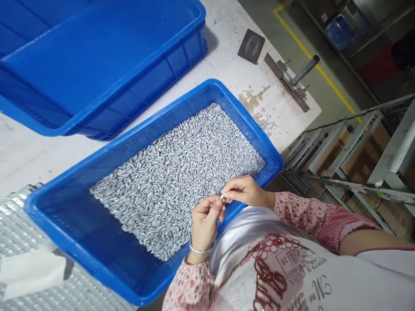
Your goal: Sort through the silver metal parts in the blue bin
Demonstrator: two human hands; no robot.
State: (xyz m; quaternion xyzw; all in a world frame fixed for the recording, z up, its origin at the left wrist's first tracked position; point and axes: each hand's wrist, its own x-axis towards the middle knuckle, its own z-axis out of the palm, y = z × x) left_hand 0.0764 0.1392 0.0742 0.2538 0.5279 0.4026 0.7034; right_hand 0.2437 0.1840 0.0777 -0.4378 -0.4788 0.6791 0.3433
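Observation:
My left hand (205,220), with a silver bangle at the wrist, is closed in a pinch at the near edge of a blue bin. Its thumb and fingertips meet those of my right hand (244,191), also pinching. Between them is a small silver piece (222,196), which both hands grip. Under and beyond my hands, the blue bin (78,259) holds a broad layer of small, elongated silver pieces (181,172). The bin's lower left floor shows bare blue.
A larger blue bin (129,101) stands beyond. On the white table (223,65) are a dark square plate (251,46), a metal fixture with an upright tube (288,82) and scattered pieces. Ribbed silvery material (94,290) with a white cloth (32,272) lies at left; metal racks (356,151) stand right.

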